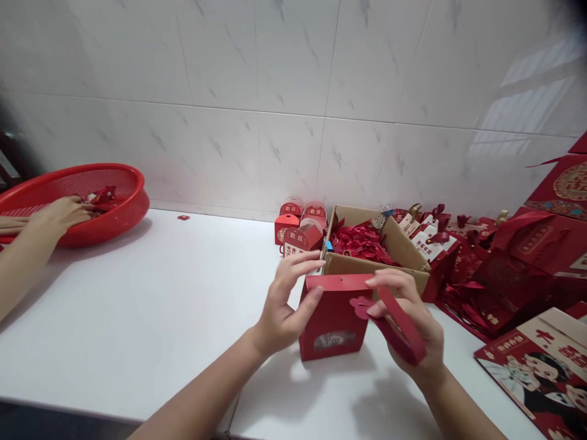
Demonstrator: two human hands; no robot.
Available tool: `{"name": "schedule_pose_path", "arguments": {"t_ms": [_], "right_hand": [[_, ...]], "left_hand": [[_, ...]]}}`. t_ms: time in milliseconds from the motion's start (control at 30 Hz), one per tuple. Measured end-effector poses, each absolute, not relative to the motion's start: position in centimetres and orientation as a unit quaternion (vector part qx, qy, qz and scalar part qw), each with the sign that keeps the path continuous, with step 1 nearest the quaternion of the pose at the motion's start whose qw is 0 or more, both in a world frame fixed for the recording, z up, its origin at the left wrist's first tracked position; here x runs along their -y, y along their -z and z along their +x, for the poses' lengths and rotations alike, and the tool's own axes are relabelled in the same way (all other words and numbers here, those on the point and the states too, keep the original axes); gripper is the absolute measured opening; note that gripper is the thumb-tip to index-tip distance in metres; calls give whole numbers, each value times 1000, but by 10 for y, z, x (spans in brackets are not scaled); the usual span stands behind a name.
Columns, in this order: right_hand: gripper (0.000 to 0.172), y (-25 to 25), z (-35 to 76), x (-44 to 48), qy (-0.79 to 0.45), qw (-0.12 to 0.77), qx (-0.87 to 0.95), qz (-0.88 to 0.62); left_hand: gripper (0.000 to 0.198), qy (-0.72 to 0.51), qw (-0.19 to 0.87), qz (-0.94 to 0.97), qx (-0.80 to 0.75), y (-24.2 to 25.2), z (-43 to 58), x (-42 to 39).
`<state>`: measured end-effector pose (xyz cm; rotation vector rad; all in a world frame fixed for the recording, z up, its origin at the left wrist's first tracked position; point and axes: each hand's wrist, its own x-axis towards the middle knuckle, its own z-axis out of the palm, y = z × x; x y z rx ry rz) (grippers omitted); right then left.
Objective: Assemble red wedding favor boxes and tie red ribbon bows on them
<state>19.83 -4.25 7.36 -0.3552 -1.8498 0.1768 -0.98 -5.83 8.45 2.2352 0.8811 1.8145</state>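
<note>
A small red gift box (pixel 332 321) stands on the white table (pixel 160 305) in front of me. My left hand (pixel 284 302) grips its left top edge, thumb pressed on the front face, fingers over the lid. My right hand (pixel 408 324) pinches the box's flower-shaped clasp and has a red paper strip handle (pixel 398 327) lying across its fingers.
An open cardboard box (pixel 403 250) of red ribbons sits just behind, with several finished small red boxes (pixel 298 229) to its left. Red gift bags and flat printed cartons (pixel 541 360) crowd the right. At far left another person's hand (pixel 59 214) reaches into a red basket (pixel 92 201).
</note>
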Motion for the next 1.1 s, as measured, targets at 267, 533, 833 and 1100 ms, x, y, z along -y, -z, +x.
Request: {"name": "schedule_pose_path", "arguments": {"t_ms": [267, 533, 833, 1100], "right_hand": [[16, -76, 205, 43, -251, 565, 784, -56], [13, -92, 213, 52, -324, 554, 767, -17], [15, -105, 211, 63, -371, 535, 759, 14], [13, -85, 197, 59, -684, 332, 649, -17]], "left_hand": [[8, -462, -128, 821, -312, -147, 9, 96], [8, -408, -99, 848, -322, -149, 20, 101], [6, -430, -112, 836, -322, -141, 26, 114], [11, -343, -142, 884, -283, -131, 16, 126]]}}
